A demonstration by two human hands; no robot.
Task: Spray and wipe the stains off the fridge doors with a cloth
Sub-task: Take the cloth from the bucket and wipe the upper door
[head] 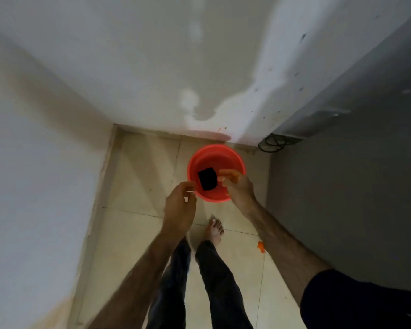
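A red bucket stands on the tiled floor in the corner. A dark square cloth shows inside its rim, either lying in it or hanging over it. My right hand reaches over the bucket from the right, with thumb and fingertips at the cloth's right edge. I cannot tell whether they pinch it. My left hand hovers at the bucket's near left rim, fingers loosely curled and holding nothing. The grey fridge rises along the right side. No spray bottle is in view.
White walls meet in a corner behind the bucket, with damp patches on the back wall. A black cable coils at the fridge's rear foot. An orange scrap lies on the tiles by the fridge. My bare foot is just behind the bucket.
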